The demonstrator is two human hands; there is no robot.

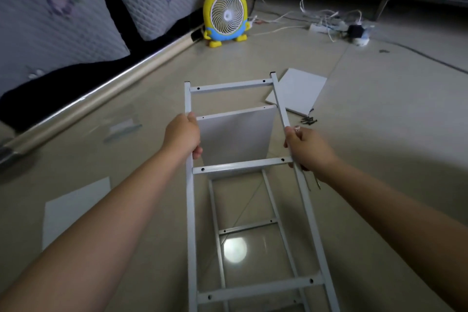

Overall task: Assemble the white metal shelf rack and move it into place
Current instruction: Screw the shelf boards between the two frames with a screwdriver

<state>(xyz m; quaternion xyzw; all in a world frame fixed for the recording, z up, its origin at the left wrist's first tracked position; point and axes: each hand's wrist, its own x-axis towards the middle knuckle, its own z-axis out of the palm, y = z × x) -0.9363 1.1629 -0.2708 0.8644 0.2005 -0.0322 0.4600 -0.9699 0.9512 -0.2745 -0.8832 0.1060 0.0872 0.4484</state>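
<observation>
A white metal ladder-shaped side frame (238, 166) stretches away from me over the tiled floor, with several crossbars. My left hand (182, 134) grips its left rail. My right hand (305, 147) grips the right rail and also holds a thin tool whose tip sticks out below the hand. A white shelf panel (235, 138) stands upright under the frame between two crossbars. A second side frame (247, 227) lies on the floor beneath. Two more white panels lie flat: one at the far right (301, 90), one at the near left (76, 208). Black screws (309, 120) lie beside the far panel.
A sofa with grey cushions (58, 20) and a metal base rail (101, 91) runs along the left. A yellow cartoon fan (225, 16) stands at the back. Cables and a power strip (329, 26) sprawl at the back right. A clear plastic bag (122, 128) lies on the floor.
</observation>
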